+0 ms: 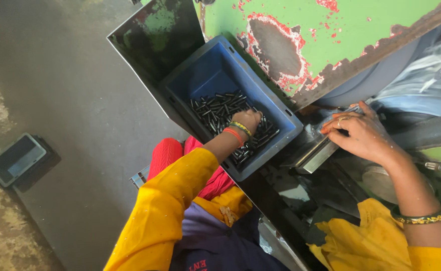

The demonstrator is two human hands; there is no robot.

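Observation:
A blue plastic crate (215,70) holds several small dark metal pins (220,108). My left hand (248,120) reaches down into the crate, its fingers closed among the pins. My right hand (358,133), with a ring on one finger, rests with fingers spread on a grey metal guide rail (316,153) of a machine. Both arms wear yellow sleeves, and there are bangles on both wrists.
A green machine body with flaking red paint (321,35) looms over the crate. A dark metal chute plate (150,40) stands behind the crate. A small grey tray-like box (14,159) lies on the dark floor at the left.

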